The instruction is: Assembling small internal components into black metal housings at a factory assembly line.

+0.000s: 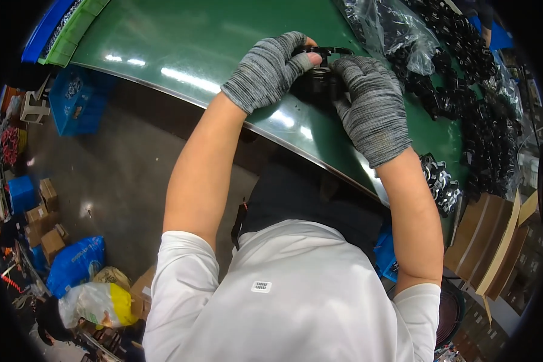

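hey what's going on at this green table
A person in grey fingerless gloves is handling a black part over the green table. The left hand grips it from the left, the right hand from the right. More black parts are heaped to the right, near clear plastic.

From where I stood, the worktable (175, 36) presented a smooth, highly glossy surface with a shiny, metal-looking edge strip (163, 92). The left hand (268, 69) and right hand (371, 102) were covered in matt, ribbed knit cloth, while the black part (323, 73) they held showed a dark sheen. The film (398, 36) was clear, crinkled, glossy plastic; the carton (475, 238), matt cardboard; the shirt (308, 301), smooth, matt cloth.
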